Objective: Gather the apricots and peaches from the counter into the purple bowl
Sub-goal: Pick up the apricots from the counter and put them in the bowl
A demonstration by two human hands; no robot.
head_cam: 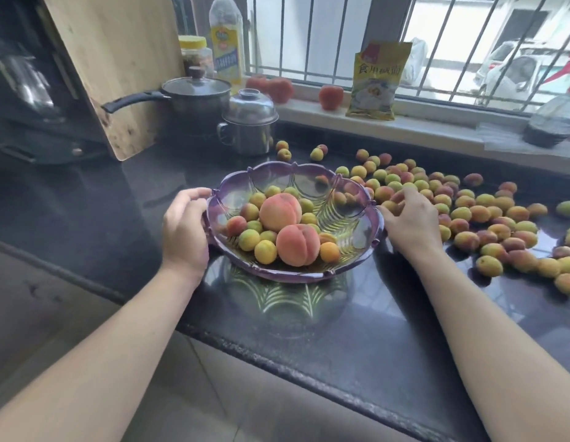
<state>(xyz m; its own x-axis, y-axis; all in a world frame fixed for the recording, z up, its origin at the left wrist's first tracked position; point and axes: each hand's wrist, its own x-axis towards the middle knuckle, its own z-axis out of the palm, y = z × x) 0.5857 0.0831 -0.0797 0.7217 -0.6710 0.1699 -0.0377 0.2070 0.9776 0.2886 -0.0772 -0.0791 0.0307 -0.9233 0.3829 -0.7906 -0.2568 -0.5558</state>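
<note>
The left hand (184, 228) curls its fingers on the left rim of the purple bowl (371, 232), which sits near the front edge of the bench (357, 339). Two peaches (280, 212) and some apricots (265, 252) lie inside. The right hand (408, 218) pinches an apricot beside the right rim; many more apricots cover the bench's right side

This is a home kitchen. A dark speckled stone worktop (357, 339) runs under a barred window (437, 43) that looks out on parked cars. At the far left a lidded saucepan (194, 94) and a steel pot with a domed lid (248, 126) stand beside a wooden chopping board (117, 68) leaning upright. A bottle of cooking oil (226, 43) and a yellow-capped jar (194, 55) stand behind them. A yellow food packet (376, 81) sits on the windowsill, and loose apricots (468, 212) cover the worktop at right.
</note>
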